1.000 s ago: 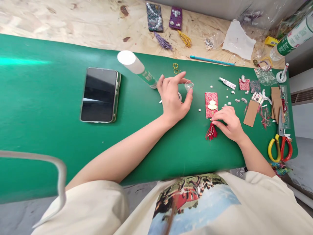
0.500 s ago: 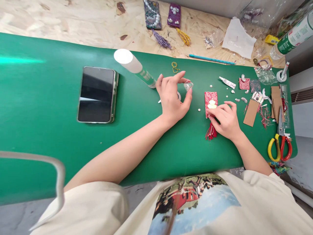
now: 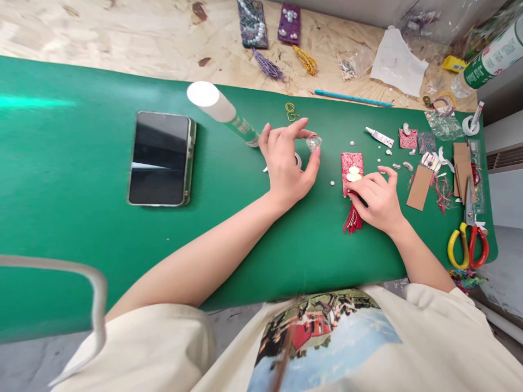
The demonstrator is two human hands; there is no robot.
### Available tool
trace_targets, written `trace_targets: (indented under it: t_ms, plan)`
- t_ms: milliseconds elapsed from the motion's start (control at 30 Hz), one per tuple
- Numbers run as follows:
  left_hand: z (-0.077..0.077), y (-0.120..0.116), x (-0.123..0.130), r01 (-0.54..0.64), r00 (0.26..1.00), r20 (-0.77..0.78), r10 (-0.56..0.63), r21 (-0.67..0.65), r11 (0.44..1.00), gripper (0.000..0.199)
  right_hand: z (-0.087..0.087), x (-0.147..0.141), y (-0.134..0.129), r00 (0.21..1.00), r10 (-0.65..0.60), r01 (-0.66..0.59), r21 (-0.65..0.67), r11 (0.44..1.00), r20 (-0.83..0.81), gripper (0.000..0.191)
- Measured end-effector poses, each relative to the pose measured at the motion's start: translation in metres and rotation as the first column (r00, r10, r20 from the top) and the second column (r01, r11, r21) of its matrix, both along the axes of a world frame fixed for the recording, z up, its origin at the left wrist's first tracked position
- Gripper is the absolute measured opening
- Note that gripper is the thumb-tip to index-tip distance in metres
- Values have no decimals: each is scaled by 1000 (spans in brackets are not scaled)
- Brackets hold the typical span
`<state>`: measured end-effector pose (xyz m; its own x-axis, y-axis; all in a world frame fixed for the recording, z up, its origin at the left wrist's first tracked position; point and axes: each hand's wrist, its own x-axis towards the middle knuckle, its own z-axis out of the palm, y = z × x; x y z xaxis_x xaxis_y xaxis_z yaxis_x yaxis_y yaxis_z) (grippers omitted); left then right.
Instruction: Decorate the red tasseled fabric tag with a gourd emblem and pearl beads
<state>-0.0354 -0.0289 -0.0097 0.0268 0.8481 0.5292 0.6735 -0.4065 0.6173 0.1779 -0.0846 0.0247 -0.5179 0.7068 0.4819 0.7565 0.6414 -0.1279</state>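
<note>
My left hand [image 3: 288,160] pinches a small clear plastic bag [image 3: 314,143] between thumb and fingers above the green mat. A red patterned fabric tag [image 3: 347,161] lies flat to its right, with cream oval pieces [image 3: 354,173] on its face and a red tassel [image 3: 352,220] at its lower end. Over the tag's lower right part, my right hand [image 3: 378,198] is closed in a pinch, fingertips by the bottom edge. A tiny white dot shows at those fingertips; what they hold is too small to make out. Loose white beads [image 3: 332,183] lie around the tag.
A phone [image 3: 160,159] and a white-capped bottle [image 3: 223,111] are on the left. A glue tube [image 3: 379,137], cardboard pieces [image 3: 419,188] and scissors [image 3: 468,234] lie right. Behind are a blue pencil [image 3: 353,98] and two tasselled tags [image 3: 289,24].
The view has shifted very slightly. Both hands keep nearly the same place and grip, and the red tag stays where it was.
</note>
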Motion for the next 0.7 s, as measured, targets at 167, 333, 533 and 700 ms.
trace_targets:
  t_ms: [167, 333, 533, 700]
  plan:
    - [-2, 1, -1, 38, 997, 67, -35, -40, 998, 44, -1, 0, 0, 1000, -2, 1, -11, 1000, -16, 11]
    - [-1, 1, 0, 21, 996, 83, -18, -35, 999, 41, -3, 0, 0, 1000, -20, 20, -37, 999, 7, 13]
    - [0, 0, 1, 24, 995, 93, -19, -57, 998, 41, -2, 1, 0, 999, -23, 25, -89, 996, 27, 14]
    - [2, -1, 2, -16, 1000, 25, 16, -35, 999, 41, -4, 1, -1, 999, -34, 37, -101, 994, 31, 14]
